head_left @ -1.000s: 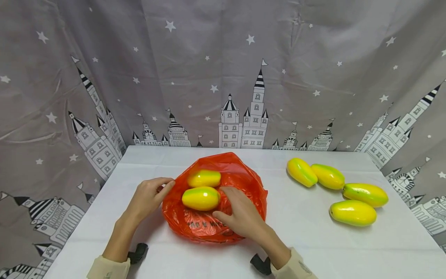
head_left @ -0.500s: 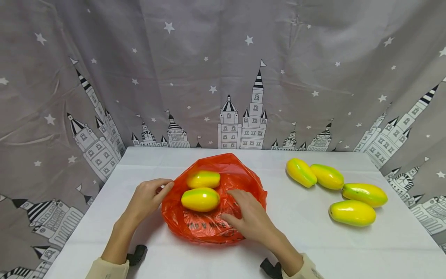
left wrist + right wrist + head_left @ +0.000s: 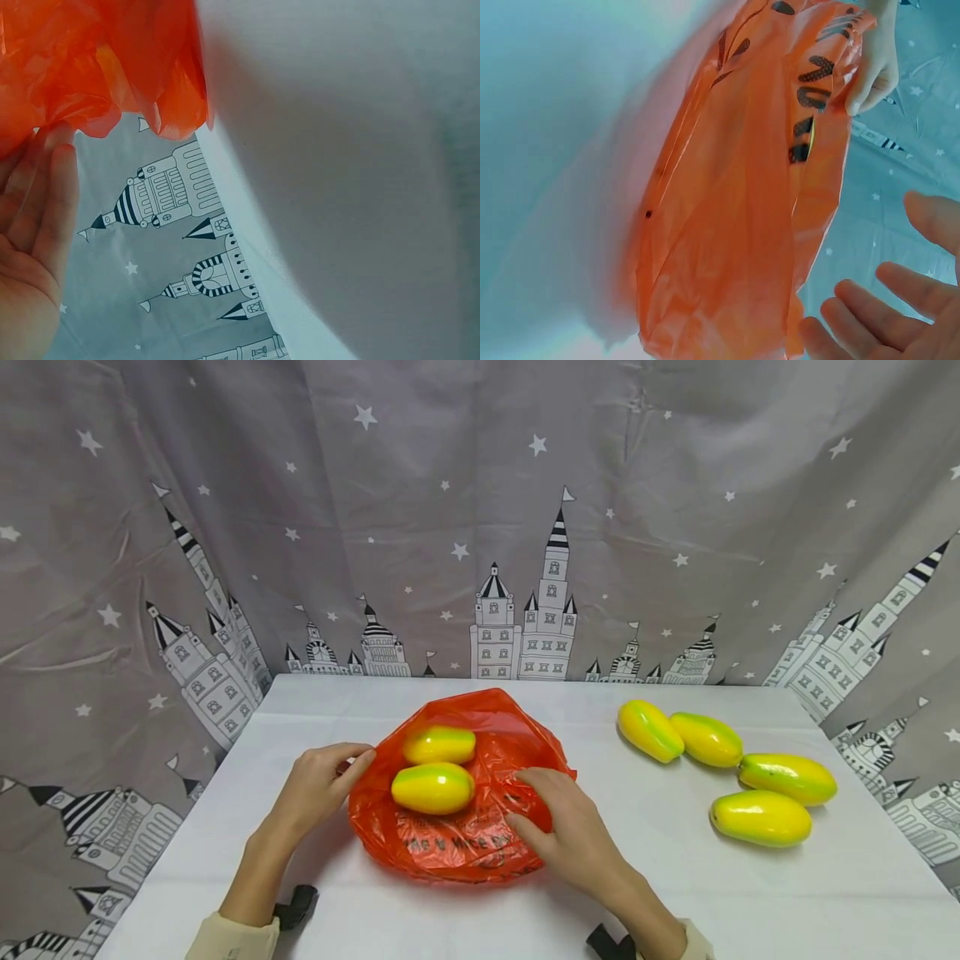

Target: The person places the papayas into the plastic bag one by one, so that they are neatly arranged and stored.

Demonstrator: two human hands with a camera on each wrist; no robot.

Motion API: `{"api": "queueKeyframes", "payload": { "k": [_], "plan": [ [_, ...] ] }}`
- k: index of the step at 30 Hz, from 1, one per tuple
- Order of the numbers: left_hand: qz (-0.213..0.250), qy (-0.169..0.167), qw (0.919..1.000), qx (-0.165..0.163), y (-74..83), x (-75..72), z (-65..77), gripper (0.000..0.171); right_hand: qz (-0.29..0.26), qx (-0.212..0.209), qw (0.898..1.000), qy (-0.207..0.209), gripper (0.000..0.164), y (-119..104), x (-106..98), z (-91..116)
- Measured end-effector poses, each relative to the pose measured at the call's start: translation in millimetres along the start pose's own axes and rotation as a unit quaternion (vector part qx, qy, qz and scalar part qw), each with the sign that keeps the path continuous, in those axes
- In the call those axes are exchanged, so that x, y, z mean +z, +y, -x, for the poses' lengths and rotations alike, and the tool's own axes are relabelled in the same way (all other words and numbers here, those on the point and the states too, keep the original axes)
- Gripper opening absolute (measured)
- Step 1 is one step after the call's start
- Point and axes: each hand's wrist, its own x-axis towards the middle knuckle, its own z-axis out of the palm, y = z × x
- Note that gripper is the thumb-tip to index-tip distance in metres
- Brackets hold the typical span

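Observation:
A red plastic bag with dark print lies open on the white table. Inside it, toward the left, rest two yellow-green papayas, a nearer papaya and a farther papaya. At the left rim my left hand pinches the plastic between thumb and fingers; the left wrist view shows its fingers against the bag's outside. Over the bag's right side hovers my right hand, fingers apart and holding nothing. Its spread fingers also appear beside the bag in the right wrist view.
Several more papayas lie on the right of the table, among them a back-left papaya and a front papaya. Behind the white table hangs a grey curtain printed with castles and stars.
My right hand has drawn back to the right, away from the nearer papaya, which stays in the bag. The left hand keeps its place at the rim.

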Motion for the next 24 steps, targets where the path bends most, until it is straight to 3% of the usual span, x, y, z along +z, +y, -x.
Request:
{"api": "queueKeyframes", "payload": {
  "k": [5, 15, 24],
  "plan": [
    [-0.002, 0.0, 1.0, -0.004, -0.3, -1.1, 0.7, 0.02, -0.005, -0.027, 0.999, 0.042, 0.044, 5.9, -5.2, 1.6],
    [-0.002, -0.001, 1.0, -0.002, -1.7, -0.6, 0.7, 0.02, 0.005, -0.018, 0.999, 0.041, 0.042, 12.9, -14.3, 5.2],
    [-0.004, 0.013, 0.9996, 0.023, -4.1, 0.7, -0.3, 0.014, 0.022, -0.026, 0.998, 0.048, 0.041, 26.2, -23.5, 11.1]
  ]
}}
